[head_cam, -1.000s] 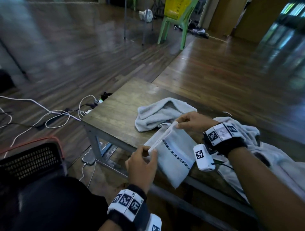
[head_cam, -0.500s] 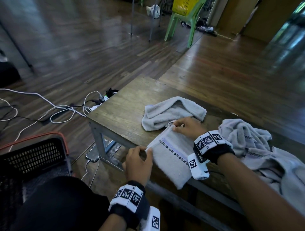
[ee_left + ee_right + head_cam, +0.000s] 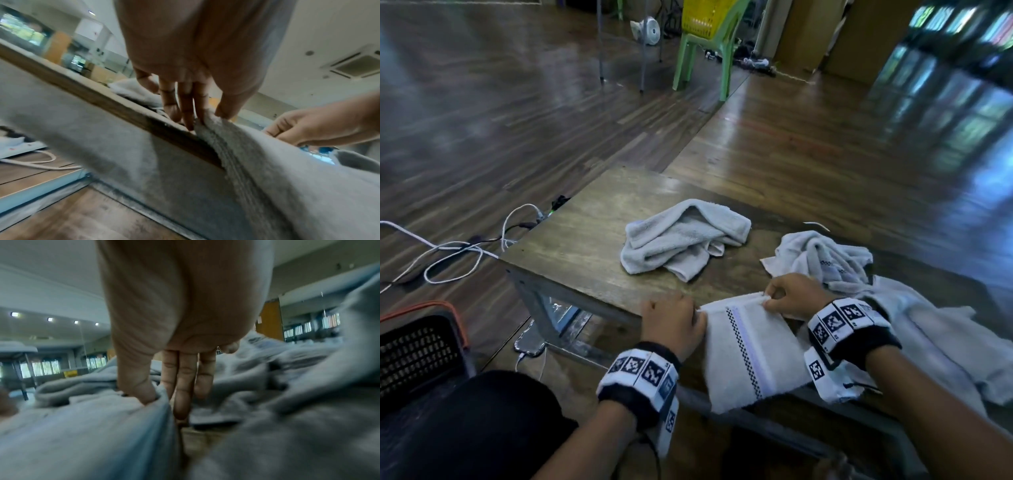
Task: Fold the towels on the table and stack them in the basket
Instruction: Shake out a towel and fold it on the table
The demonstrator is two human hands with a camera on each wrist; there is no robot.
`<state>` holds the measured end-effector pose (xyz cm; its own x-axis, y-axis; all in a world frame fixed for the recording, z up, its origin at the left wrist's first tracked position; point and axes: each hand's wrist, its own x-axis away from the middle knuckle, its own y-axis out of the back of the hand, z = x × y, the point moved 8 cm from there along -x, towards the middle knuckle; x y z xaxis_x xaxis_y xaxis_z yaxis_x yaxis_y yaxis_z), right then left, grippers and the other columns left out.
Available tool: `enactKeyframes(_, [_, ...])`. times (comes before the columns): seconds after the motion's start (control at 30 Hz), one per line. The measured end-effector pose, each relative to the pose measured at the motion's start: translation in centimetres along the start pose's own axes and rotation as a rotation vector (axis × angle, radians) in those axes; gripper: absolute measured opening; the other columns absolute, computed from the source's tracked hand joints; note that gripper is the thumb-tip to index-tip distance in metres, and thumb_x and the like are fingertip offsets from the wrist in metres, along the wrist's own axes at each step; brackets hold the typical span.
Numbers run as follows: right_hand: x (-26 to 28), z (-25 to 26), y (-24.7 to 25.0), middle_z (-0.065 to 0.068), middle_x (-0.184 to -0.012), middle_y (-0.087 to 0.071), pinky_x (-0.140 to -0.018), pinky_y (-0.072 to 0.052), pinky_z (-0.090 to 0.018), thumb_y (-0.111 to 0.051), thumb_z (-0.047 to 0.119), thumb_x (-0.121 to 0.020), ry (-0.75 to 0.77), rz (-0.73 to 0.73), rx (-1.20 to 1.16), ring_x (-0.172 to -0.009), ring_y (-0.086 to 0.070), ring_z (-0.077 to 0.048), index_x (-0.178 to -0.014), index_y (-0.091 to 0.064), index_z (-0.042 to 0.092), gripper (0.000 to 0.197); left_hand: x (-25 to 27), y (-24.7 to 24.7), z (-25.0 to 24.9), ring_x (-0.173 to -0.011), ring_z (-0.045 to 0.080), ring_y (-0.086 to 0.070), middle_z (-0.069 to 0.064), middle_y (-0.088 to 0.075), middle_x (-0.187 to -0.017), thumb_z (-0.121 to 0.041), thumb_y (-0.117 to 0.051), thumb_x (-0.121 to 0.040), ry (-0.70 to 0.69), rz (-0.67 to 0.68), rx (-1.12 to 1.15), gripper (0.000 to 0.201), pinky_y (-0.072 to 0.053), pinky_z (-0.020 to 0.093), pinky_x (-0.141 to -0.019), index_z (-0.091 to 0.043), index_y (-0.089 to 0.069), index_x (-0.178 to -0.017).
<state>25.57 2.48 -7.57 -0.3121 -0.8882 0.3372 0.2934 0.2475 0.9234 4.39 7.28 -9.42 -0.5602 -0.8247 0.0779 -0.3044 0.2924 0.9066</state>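
Observation:
A folded light-grey towel (image 3: pixel 746 346) with a checked stripe hangs over the near edge of the wooden table (image 3: pixel 585 246). My left hand (image 3: pixel 674 322) pinches its left top corner (image 3: pixel 205 123) between thumb and fingers. My right hand (image 3: pixel 791 298) pinches the right top corner (image 3: pixel 160 395) the same way. A crumpled grey towel (image 3: pixel 685 236) lies mid-table. Another crumpled towel (image 3: pixel 825 260) sits behind my right hand, and a larger spread one (image 3: pixel 941 346) lies under my right forearm. The black basket (image 3: pixel 417 353) with an orange rim stands on the floor at the lower left.
White cables (image 3: pixel 452 253) and a power strip (image 3: pixel 544 216) lie on the wooden floor left of the table. A green plastic chair (image 3: pixel 705 44) with a yellow crate and a small fan (image 3: pixel 647 31) stand far back. My dark-clothed knee (image 3: pixel 476 425) fills the lower left.
Both hands have brought the striped towel down and toward the near table edge, laying its top edge flat. The view has shifted right, showing more of the table.

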Motion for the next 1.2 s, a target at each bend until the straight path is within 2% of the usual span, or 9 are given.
enactKeyframes(0.1, [2.1, -3.5, -0.3, 0.016, -0.072, -0.051, -0.089, -0.036, -0.035, -0.064, 0.039, -0.078, -0.056, 0.003, 0.057, -0.085, -0.052, -0.011, -0.07, -0.051, 0.031, 0.017, -1.9, -0.6, -3.2, -0.101, 0.024, -0.055, 0.002, -0.062, -0.102, -0.039, -0.042, -0.091, -0.128, 0.104, -0.025, 0.024, -0.031, 0.039, -0.091, -0.02, -0.055, -0.094])
enactKeyframes(0.2, [3.5, -4.8, -0.3, 0.014, -0.075, -0.056, -0.09, -0.034, -0.037, -0.062, 0.04, -0.08, -0.044, -0.064, 0.071, -0.085, -0.056, -0.013, -0.077, -0.055, 0.029, 0.013, -3.9, -0.9, -5.1, -0.104, 0.026, -0.056, 0.003, -0.063, -0.106, -0.042, -0.044, -0.09, -0.231, 0.167, -0.142, 0.026, -0.035, 0.038, -0.089, -0.019, -0.055, -0.097])
enactKeyframes(0.4, [4.1, -5.3, -0.6, 0.007, -0.072, -0.065, -0.068, -0.041, -0.025, -0.067, 0.031, -0.077, 0.069, -0.216, -0.157, -0.071, -0.059, -0.011, -0.078, -0.064, 0.022, 0.01, -5.0, -1.5, -5.3, -0.1, 0.027, -0.051, 0.009, -0.054, -0.107, -0.039, -0.046, -0.091, -0.359, 0.25, -0.2, 0.031, -0.044, 0.036, -0.082, -0.012, -0.055, -0.102])
enactKeyframes(0.53, [3.7, -5.2, 0.2, 0.012, -0.086, -0.061, -0.081, -0.038, -0.036, -0.066, 0.036, -0.073, 0.133, -0.291, -0.08, -0.087, -0.052, -0.007, -0.077, -0.062, 0.024, 0.013, -5.0, -1.1, -5.1, -0.097, 0.022, -0.052, 0.005, -0.052, -0.108, -0.035, -0.053, -0.09, -0.432, 0.227, -0.108, 0.027, -0.046, 0.035, -0.082, -0.012, -0.058, -0.103])
enactKeyframes(0.63, [3.6, -5.1, 1.2, 0.013, -0.085, -0.06, -0.082, -0.041, -0.038, -0.066, 0.036, -0.07, 0.201, -0.315, -0.173, -0.084, -0.054, -0.009, -0.08, -0.063, 0.025, 0.015, -5.4, -0.8, -4.5, -0.092, 0.02, -0.055, 0.001, -0.057, -0.102, -0.035, -0.056, -0.088, -0.446, 0.21, -0.057, 0.021, -0.044, 0.029, -0.075, -0.016, -0.058, -0.099])
enactKeyframes(0.8, [3.4, -4.7, 0.8, 0.005, -0.078, -0.066, -0.068, -0.045, -0.019, -0.072, 0.015, -0.073, 0.229, -0.248, -0.319, -0.069, -0.058, -0.004, -0.082, -0.068, 0.015, 0.01, -5.6, -0.9, -4.4, -0.09, 0.02, -0.056, 0.001, -0.061, -0.101, -0.035, -0.053, -0.09, -0.472, 0.172, -0.109, 0.018, -0.04, 0.028, -0.07, -0.02, -0.056, -0.099])
enactKeyframes(0.9, [3.1, -4.9, 0.4, 0.01, -0.071, -0.062, -0.062, -0.042, -0.01, -0.071, 0.014, -0.076, 0.206, -0.237, -0.363, -0.063, -0.055, 0.0, -0.081, -0.066, 0.015, 0.007, -6.0, -0.8, -4.4, -0.089, 0.024, -0.057, 0.004, -0.062, -0.1, -0.035, -0.049, -0.092, -0.448, 0.147, -0.142, 0.018, -0.036, 0.028, -0.066, -0.02, -0.054, -0.101])
enactKeyframes(1.07, [3.0, -5.3, 0.5, 0.01, -0.07, -0.06, -0.061, -0.041, -0.009, -0.069, 0.016, -0.079, 0.179, -0.279, -0.356, -0.062, -0.054, 0.001, -0.083, -0.063, 0.012, 0.008, -6.2, -0.7, -4.5, -0.087, 0.029, -0.057, 0.007, -0.063, -0.098, -0.036, -0.045, -0.093, -0.41, 0.131, -0.16, 0.018, -0.036, 0.03, -0.065, -0.019, -0.049, -0.1])
enactKeyframes(1.2, [2.6, -5.3, 0.1, 0.007, -0.074, -0.063, -0.061, -0.04, -0.008, -0.068, 0.017, -0.081, 0.153, -0.297, -0.338, -0.064, -0.055, 0.002, -0.086, -0.061, 0.015, 0.008, -5.9, -0.8, -4.6, -0.092, 0.025, -0.056, 0.003, -0.061, -0.101, -0.032, -0.046, -0.092, -0.404, 0.137, -0.188, 0.016, -0.032, 0.03, -0.069, -0.02, -0.052, -0.1])
